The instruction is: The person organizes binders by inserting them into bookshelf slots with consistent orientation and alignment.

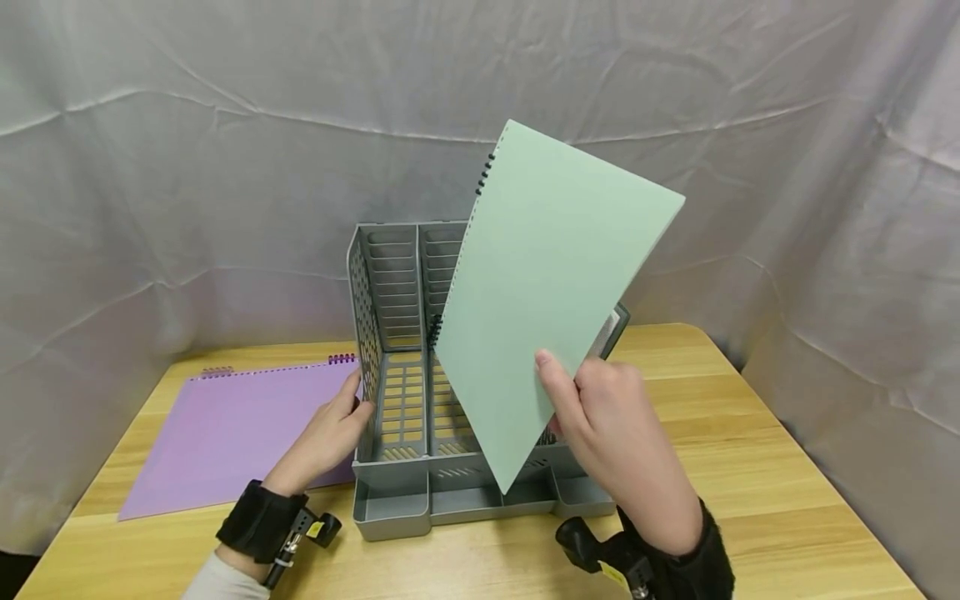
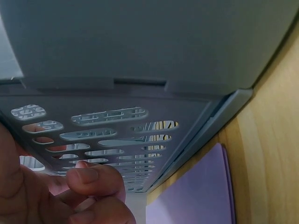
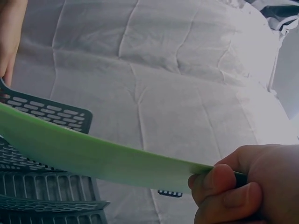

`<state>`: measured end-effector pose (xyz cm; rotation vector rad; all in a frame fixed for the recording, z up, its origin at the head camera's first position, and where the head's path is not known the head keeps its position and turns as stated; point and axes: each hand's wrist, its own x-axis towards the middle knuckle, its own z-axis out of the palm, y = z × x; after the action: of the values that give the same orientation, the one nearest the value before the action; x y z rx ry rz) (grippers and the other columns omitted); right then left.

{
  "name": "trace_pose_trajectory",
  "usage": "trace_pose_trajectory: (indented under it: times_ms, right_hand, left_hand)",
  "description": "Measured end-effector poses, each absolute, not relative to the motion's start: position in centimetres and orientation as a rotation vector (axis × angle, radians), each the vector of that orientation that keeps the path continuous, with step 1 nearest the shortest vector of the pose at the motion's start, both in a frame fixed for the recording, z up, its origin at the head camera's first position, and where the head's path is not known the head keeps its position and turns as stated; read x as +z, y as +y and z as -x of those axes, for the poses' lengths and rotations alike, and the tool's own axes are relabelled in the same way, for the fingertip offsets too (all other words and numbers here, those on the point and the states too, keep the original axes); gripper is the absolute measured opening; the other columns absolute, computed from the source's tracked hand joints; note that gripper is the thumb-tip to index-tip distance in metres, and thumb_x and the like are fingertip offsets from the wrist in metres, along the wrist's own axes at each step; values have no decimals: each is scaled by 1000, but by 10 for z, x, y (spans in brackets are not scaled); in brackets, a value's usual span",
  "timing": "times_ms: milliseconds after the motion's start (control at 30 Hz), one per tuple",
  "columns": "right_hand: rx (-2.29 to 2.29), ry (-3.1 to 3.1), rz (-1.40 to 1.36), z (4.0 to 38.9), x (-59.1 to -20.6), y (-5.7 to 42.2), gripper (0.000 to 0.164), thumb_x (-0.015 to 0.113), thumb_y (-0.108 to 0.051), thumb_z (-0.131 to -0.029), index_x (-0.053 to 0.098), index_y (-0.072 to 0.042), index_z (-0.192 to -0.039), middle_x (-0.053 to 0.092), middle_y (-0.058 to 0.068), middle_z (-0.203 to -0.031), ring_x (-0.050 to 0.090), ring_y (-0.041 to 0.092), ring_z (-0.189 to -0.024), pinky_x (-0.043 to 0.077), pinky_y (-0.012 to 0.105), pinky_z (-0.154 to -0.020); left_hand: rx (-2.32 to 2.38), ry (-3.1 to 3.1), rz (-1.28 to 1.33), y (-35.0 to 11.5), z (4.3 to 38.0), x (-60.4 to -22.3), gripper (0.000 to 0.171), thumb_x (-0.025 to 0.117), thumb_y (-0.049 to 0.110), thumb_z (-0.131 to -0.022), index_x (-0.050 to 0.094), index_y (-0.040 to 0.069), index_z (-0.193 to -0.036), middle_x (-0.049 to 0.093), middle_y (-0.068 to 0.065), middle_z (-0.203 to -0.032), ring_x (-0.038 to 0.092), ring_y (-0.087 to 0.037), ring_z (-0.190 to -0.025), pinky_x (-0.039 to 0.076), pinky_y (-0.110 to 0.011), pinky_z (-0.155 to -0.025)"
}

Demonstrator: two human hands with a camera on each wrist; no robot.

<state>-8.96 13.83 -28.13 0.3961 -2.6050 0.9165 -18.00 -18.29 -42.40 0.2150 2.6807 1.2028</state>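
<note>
A pale green spiral notebook [image 1: 555, 275] is held up, tilted, in front of a grey slotted desk organizer [image 1: 401, 392]. My right hand [image 1: 611, 417] grips its lower right edge, thumb on the green cover and the other fingers behind. In the right wrist view the notebook's green sheet [image 3: 107, 154] appears nearly edge-on, bowing slightly. My left hand [image 1: 330, 433] holds the organizer's left side wall near the front. In the left wrist view its curled fingers [image 2: 98, 182] lie outside the perforated wall [image 2: 107, 135], with skin showing through some slots. The notebook hides the organizer's right compartments.
A purple spiral notebook [image 1: 240, 433] lies flat on the wooden table [image 1: 750, 467], left of the organizer and partly behind my left forearm. Shallow trays [image 1: 393, 504] run along the organizer's front. A grey cloth [image 1: 300, 167] hangs behind the table.
</note>
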Motion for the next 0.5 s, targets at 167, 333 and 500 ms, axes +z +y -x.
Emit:
trace_pose_trajectory:
  times_ms: [167, 333, 500]
  right_hand:
    - [907, -2617, -390, 99, -283, 135, 71, 45, -33, -117, 50, -18, -47, 59, -11, -49, 54, 4, -52, 41, 27, -56]
    - [885, -2576, -387, 111, -286, 130, 68, 46, -29, -116, 49, -17, -50, 58, -8, -49, 52, 7, -50, 39, 28, -54]
    - [865, -2575, -377, 124, -293, 127, 63, 46, -27, -116, 45, -15, -53, 55, -5, -49, 49, 10, -48, 36, 29, -52]
  left_hand:
    - [1190, 2679, -214, -183, 181, -424, 71, 36, 28, -115, 1, 7, -173, 20, -30, -174, 29, -49, -158, 26, -66, -128]
    - [1190, 2680, -221, -183, 182, -423, 70, 36, 27, -115, 1, 6, -173, 22, -31, -173, 31, -50, -157, 27, -67, -127]
    - [1201, 2676, -222, -183, 181, -424, 70, 36, 27, -115, 1, 8, -173, 25, -31, -172, 34, -51, -156, 29, -67, -126]
